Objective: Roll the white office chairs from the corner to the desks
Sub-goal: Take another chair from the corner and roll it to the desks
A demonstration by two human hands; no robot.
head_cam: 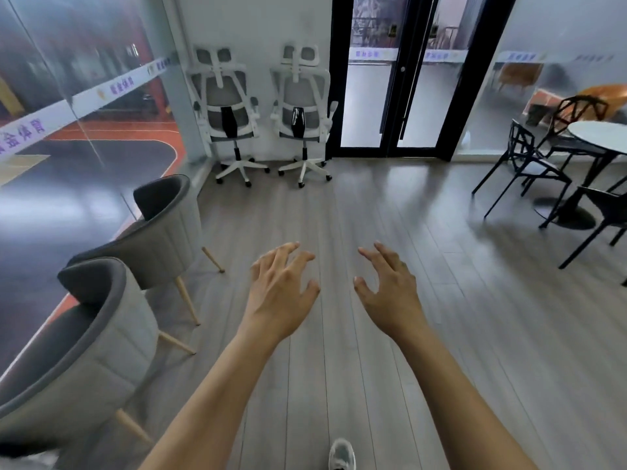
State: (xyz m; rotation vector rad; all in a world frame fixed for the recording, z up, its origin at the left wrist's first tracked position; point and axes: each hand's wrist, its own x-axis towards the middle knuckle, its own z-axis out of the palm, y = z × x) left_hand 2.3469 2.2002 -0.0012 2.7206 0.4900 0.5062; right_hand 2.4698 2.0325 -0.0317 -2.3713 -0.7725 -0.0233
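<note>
Two white office chairs with grey mesh backs stand side by side against the far wall in the corner, backs towards me: the left chair (226,106) and the right chair (303,103). Both rest on white five-star wheeled bases. My left hand (283,290) and my right hand (388,286) reach out in front of me over the wooden floor, palms down, fingers spread and relaxed, holding nothing. Both hands are well short of the chairs.
Two grey tub armchairs (163,232) (84,361) with wooden legs line the glass wall on the left. Black-framed glass doors (393,79) stand right of the office chairs. A round white table (600,135) with black wire chairs (529,164) fills the right side.
</note>
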